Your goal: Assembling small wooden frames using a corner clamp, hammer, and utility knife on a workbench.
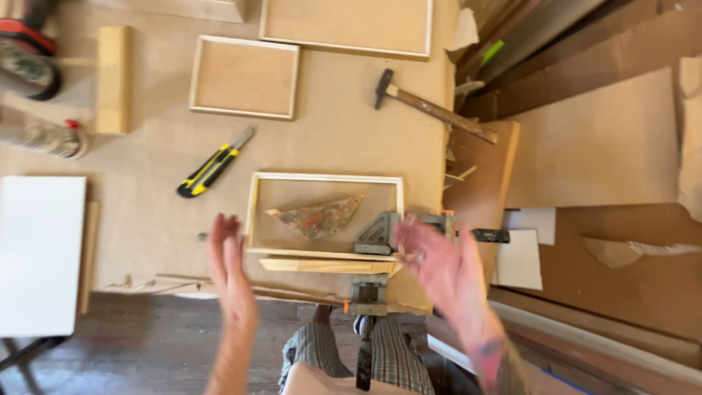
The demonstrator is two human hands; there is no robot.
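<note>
Frame (326, 216) sits at desk (146, 197) near edge, its near-right corner held in corner clamp (379, 234), loose strip (325, 265) just beside it still unattached, both hands, left (228, 267) and right (439, 267), open, empty, blurred, hovering either side.

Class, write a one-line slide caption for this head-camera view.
Both open hands, left hand and right hand, hover over a wooden frame held in a corner clamp on the workbench.

A brown workbench (146, 190) carries wooden frames (245, 77), a hammer (431, 108), a utility knife (214, 165) and a corner clamp (380, 235).
</note>
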